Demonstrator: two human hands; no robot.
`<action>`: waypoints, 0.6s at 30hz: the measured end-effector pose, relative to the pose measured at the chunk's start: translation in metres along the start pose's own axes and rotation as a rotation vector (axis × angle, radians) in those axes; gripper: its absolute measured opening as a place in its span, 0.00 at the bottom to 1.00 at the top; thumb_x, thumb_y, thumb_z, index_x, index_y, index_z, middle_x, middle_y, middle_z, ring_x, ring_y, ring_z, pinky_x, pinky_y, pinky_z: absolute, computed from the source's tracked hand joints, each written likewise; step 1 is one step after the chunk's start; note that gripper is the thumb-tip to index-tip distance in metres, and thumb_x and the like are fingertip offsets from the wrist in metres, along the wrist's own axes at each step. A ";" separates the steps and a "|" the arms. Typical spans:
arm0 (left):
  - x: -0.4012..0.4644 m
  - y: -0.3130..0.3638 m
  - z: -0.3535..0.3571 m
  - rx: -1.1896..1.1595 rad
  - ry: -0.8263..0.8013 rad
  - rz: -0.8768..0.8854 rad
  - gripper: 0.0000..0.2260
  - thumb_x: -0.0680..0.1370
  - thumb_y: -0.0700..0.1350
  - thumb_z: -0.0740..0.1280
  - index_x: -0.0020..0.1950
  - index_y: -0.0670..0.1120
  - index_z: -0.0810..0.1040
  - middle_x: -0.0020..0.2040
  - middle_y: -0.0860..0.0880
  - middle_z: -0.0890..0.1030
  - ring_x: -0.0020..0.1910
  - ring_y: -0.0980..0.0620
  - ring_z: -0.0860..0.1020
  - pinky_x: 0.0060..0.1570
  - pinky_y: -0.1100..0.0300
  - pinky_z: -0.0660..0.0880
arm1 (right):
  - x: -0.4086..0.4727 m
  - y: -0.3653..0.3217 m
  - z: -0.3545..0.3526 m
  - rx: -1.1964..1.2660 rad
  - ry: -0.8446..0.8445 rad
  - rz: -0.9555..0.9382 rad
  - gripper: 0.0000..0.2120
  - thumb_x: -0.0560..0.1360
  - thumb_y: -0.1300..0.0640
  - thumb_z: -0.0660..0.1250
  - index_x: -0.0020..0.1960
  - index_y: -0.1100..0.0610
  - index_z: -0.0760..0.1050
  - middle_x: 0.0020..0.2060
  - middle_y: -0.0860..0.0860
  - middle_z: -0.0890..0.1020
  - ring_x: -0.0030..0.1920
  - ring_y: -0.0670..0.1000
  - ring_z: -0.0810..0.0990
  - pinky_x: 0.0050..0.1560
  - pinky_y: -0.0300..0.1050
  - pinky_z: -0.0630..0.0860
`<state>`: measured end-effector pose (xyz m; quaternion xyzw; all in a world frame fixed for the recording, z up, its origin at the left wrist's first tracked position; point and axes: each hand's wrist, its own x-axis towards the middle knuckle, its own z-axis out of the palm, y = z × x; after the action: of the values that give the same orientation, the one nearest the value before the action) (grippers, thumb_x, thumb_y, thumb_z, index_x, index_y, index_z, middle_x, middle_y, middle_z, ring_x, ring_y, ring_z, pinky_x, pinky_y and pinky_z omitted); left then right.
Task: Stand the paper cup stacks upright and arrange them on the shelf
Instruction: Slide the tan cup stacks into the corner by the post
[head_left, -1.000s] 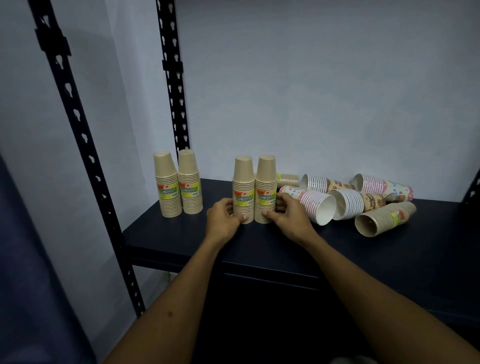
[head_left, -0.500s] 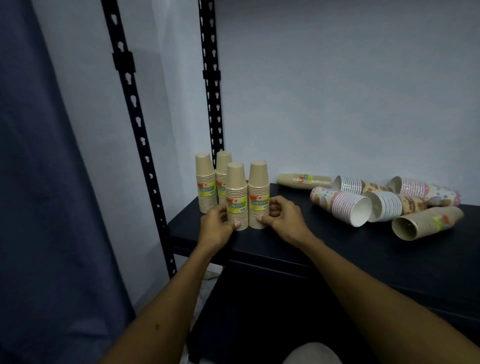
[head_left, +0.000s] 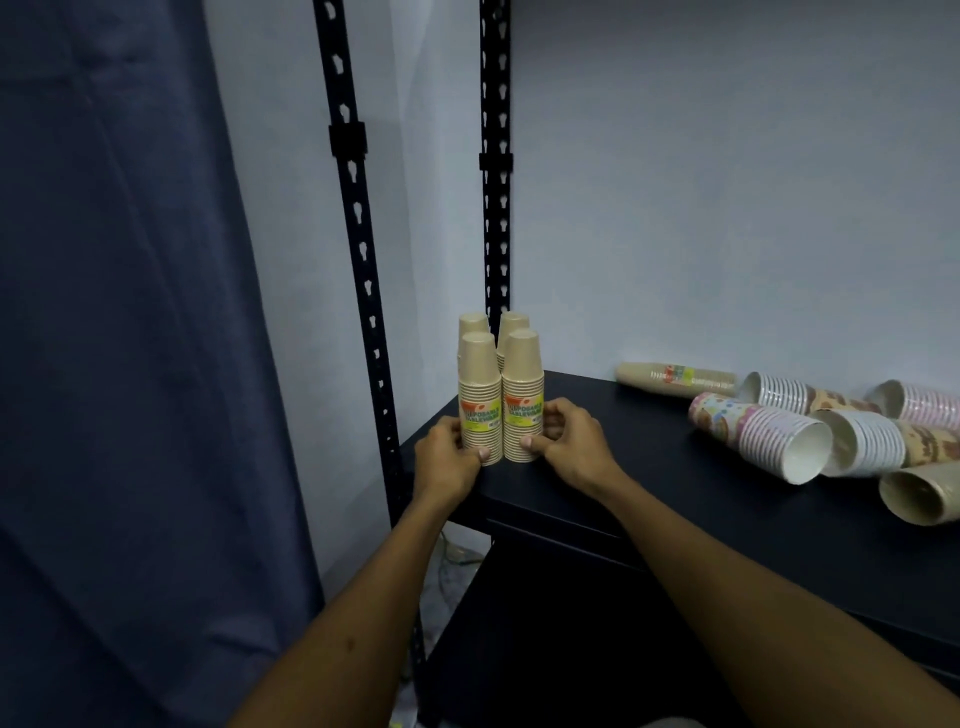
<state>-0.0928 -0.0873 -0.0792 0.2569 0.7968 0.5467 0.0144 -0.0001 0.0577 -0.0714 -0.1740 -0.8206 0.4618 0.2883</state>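
Nearest the camera, two bare forearms reach up to the front left corner of the dark shelf (head_left: 649, 467). The left hand (head_left: 449, 457) curls round the base of the front left stack (head_left: 479, 400), thumb across its front; the right hand (head_left: 569, 441) curls its fingers (head_left: 553, 415) round the base of the front right stack (head_left: 522, 397). Both tan stacks stand upright, mouths down, touching each other, and sit very near the shelf's front and left edges. Just behind them two more tan stacks (head_left: 493, 325) stand upright, so close that whether the rows touch cannot be told. The likely trouble here is a topple: the stacks are tall and narrow, and a shove at the base or a fast release could tip one, perhaps over the left edge past the black upright (head_left: 358, 244), or back into the rear pair. Sliding them further left would risk the edge too. To the right the shelf is bare dark surface, open room for more stacks, until the pile lying on its side: a tan lying stack (head_left: 675, 375) near the wall, patterned stacks (head_left: 769, 436) with white mouths facing forward, and another tan one (head_left: 919, 493) at the frame's right edge. These round stacks could roll toward the front edge if nudged. Beyond is the pale wall (head_left: 727, 208).
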 end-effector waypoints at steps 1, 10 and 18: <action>0.002 -0.001 0.000 0.018 -0.002 0.001 0.21 0.71 0.39 0.74 0.62 0.41 0.75 0.59 0.45 0.81 0.58 0.48 0.79 0.59 0.56 0.74 | 0.001 0.000 0.000 -0.004 -0.002 0.000 0.20 0.70 0.63 0.75 0.60 0.59 0.74 0.49 0.47 0.80 0.45 0.39 0.78 0.43 0.28 0.73; 0.017 -0.002 -0.006 0.027 -0.092 -0.009 0.21 0.73 0.36 0.72 0.65 0.41 0.73 0.61 0.45 0.80 0.60 0.48 0.78 0.55 0.61 0.72 | 0.012 0.008 0.006 0.113 0.010 0.038 0.21 0.68 0.63 0.76 0.58 0.59 0.75 0.49 0.50 0.82 0.50 0.47 0.81 0.52 0.42 0.79; 0.018 -0.008 -0.007 -0.068 -0.103 -0.021 0.20 0.71 0.39 0.75 0.60 0.44 0.71 0.59 0.46 0.79 0.53 0.53 0.78 0.53 0.60 0.75 | 0.008 0.010 0.004 0.115 0.011 0.000 0.22 0.68 0.64 0.75 0.61 0.57 0.76 0.52 0.50 0.83 0.52 0.47 0.81 0.54 0.43 0.79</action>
<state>-0.1141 -0.0881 -0.0786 0.2757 0.7787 0.5593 0.0699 -0.0086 0.0645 -0.0796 -0.1595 -0.7910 0.5074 0.3024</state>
